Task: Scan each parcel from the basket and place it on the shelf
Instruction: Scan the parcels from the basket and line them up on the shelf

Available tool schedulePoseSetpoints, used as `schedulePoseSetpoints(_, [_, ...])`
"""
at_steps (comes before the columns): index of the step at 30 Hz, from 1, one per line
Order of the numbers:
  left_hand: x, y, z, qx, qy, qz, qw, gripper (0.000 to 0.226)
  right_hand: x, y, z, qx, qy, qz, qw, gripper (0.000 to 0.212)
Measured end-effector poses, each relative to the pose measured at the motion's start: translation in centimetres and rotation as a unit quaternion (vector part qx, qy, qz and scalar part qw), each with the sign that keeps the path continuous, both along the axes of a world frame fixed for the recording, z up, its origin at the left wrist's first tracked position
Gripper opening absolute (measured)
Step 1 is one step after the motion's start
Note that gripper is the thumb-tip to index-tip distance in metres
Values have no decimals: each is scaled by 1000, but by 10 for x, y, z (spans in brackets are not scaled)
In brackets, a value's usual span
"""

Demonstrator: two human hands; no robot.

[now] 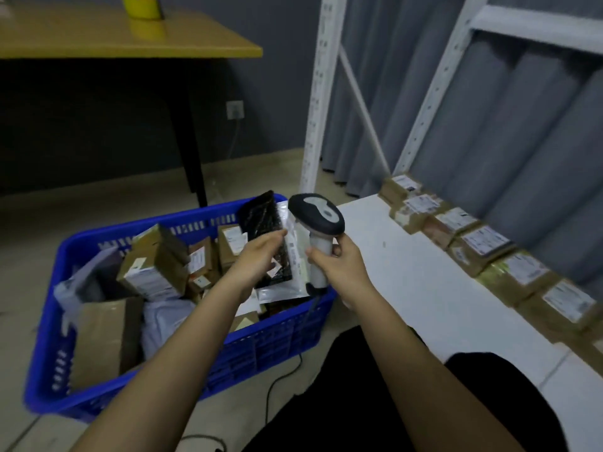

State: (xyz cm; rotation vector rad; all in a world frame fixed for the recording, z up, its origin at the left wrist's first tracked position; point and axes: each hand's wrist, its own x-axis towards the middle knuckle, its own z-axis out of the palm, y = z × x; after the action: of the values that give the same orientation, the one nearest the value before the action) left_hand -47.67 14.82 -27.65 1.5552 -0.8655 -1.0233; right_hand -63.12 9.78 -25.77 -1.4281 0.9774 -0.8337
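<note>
**Scanning a flat parcel over the basket**

Holding one flat black-and-white pouch parcel (277,243) upright above the blue basket (261,350), the left hand (261,252) has its grip pinched on the pouch's edge. The right hand (339,262) has its grip wrapped round the handle of one corded barcode scanner (318,220), head just beside the pouch. Seven labelled cardboard parcels (483,243) lie in one row along the back of the white shelf (408,275). More boxes and bags fill the basket.
</note>
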Motion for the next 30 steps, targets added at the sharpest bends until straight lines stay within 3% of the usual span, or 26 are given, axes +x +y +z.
schedulePoseSetpoints(5, [50,18,-66,105,22,140,984,30,27,-12,-42,39,55,14,998,36])
schedulePoseSetpoints(10, [53,2,-108,154,6,147,977,41,41,-26,-67,52,68,-22,996,34])
schedulePoseSetpoints(12, [48,-13,-122,155,3,126,980,57,45,-33,-70,64,57,-35,996,31])
schedulePoseSetpoints(16, [38,-47,-148,183,-63,100,976,113,49,-50,-73,85,35,-67,994,24])
schedulePoseSetpoints(20, [33,-68,-159,194,-90,123,969,127,46,-61,-75,105,32,-71,991,23])
schedulePoseSetpoints(26, [55,-83,-180,178,-49,221,958,103,42,-70,-78,123,35,-75,989,22])
schedulePoseSetpoints(30, [63,-91,-181,141,-21,231,962,47,41,-79,-77,128,30,-95,987,23])
